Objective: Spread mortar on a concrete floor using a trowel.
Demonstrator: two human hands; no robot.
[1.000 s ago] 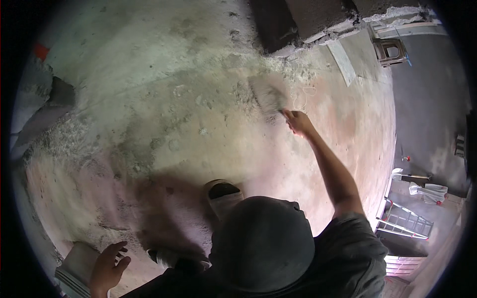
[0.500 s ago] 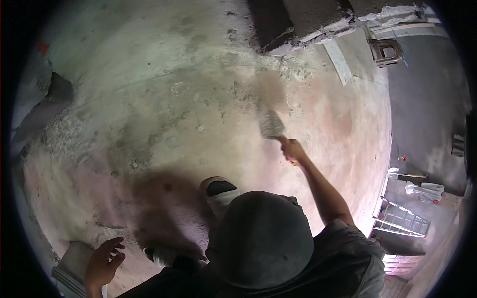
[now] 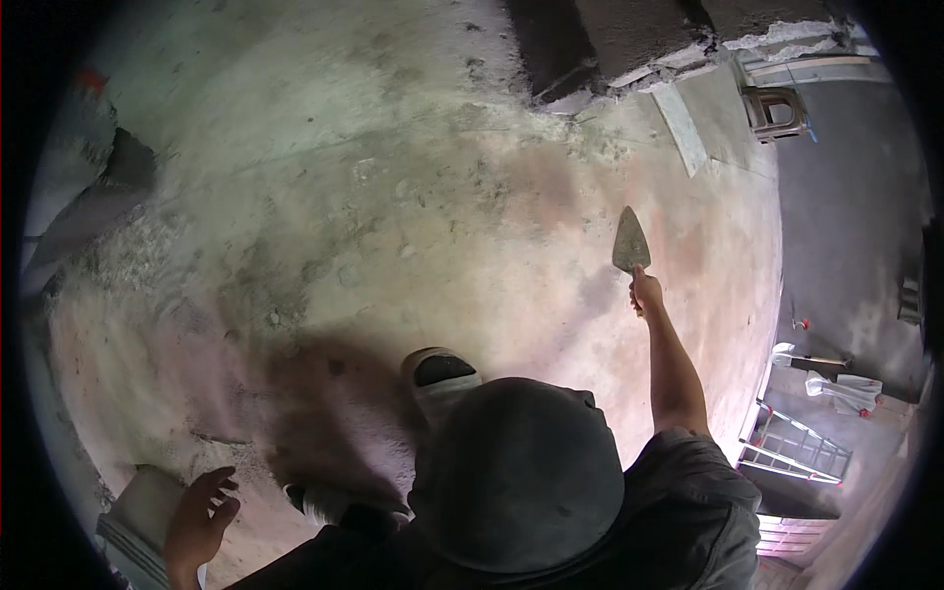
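Note:
A pointed trowel (image 3: 631, 241) with a grey, dusty blade is gripped by its handle in my right hand (image 3: 644, 291). The arm is stretched out over the dusty floor (image 3: 462, 265), and the blade points away from me. Whether the blade touches the floor cannot be told. At the lower left my left hand (image 3: 202, 516) hangs with its fingers apart and loosely bent, holding nothing. It is nearest to a grey, box-like object with ridged edges (image 3: 147, 511), partly hidden behind the hand and forearm.
A broken concrete edge (image 3: 649, 64) rises at the far side, with a flat strip (image 3: 680, 128) by it. A brown stool (image 3: 775, 113) stands far right. A ladder (image 3: 796, 447) and a shovel (image 3: 811, 359) are at the right. Rubble (image 3: 74, 177) lies left.
My right hand has swung the trowel to the right, and its blade now shows sharply instead of blurred. The left hand has barely moved.

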